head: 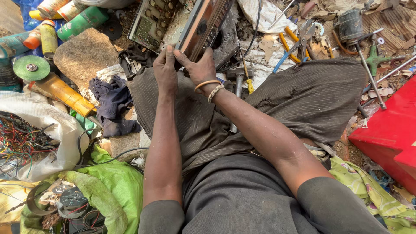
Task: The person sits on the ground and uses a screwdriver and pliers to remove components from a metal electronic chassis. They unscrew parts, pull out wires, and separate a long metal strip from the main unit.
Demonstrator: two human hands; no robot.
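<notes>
Hands, left (pixel 165 69) and right (pixel 200 68), both clamped on radio chassis (pixel 197 26) lower edge, clutter close around.

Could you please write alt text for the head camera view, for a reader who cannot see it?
Seen from above, a seated person's left hand and right hand grip an old electronic chassis over their lap. Around them lie pliers, a hammer, spray cans and tangled wires.

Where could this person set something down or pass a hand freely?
Freest: the striped cloth lap, between the red box and both hands. Left, the flat brown stone has a bare top. Elsewhere, tangled wires, pliers and cans crowd everything.
</notes>
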